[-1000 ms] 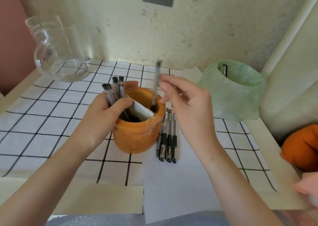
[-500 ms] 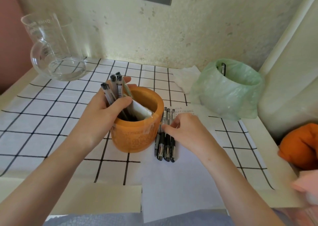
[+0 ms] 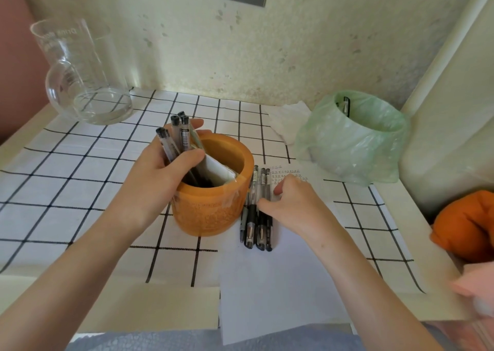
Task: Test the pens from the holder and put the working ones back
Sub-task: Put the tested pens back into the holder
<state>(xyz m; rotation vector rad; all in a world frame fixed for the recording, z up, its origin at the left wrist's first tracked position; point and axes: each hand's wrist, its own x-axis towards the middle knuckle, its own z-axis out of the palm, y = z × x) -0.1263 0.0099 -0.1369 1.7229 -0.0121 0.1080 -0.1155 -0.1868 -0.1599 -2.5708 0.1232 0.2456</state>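
An orange round pen holder (image 3: 211,211) stands on the checked table cover, with a white divider inside. My left hand (image 3: 157,174) grips several capped black pens (image 3: 179,134) that stand in its left compartment, thumb across them at the rim. The right compartment looks empty from here. Right of the holder, several black pens (image 3: 251,227) lie side by side on a white paper sheet (image 3: 267,284). My right hand (image 3: 296,206) is down on them, thumb and forefinger pinching the rightmost pen at its middle.
A glass pitcher (image 3: 80,78) stands at the back left. At the back right is a small bin lined with a green bag (image 3: 355,142), a pen (image 3: 346,106) inside it, and a crumpled tissue (image 3: 288,118) beside it. Orange cloth (image 3: 467,225) lies at the right edge.
A second ago my right hand held a pen upright at the holder's right compartment. It has since dropped to the pens on the paper without that pen. My left hand has kept its grip.
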